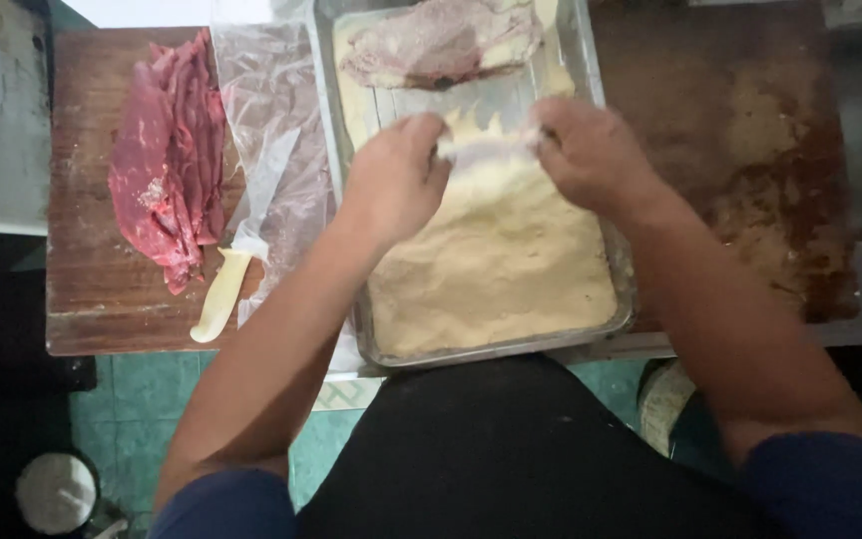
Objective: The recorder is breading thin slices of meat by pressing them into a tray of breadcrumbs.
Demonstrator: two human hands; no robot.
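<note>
My left hand (396, 175) and my right hand (586, 150) each pinch one end of a thin, crumb-coated slice of meat (486, 148), stretched between them over a metal tray (336, 130). The tray is filled with pale breadcrumbs (496, 260). Another coated slice of meat (441, 42) lies at the tray's far end.
A pile of raw red meat slices (167, 160) lies on a wooden cutting board (87, 279) at left. A knife with a cream handle (223, 294) rests on a clear plastic sheet (271, 90) beside the tray. A stained wooden surface (750, 150) extends to the right.
</note>
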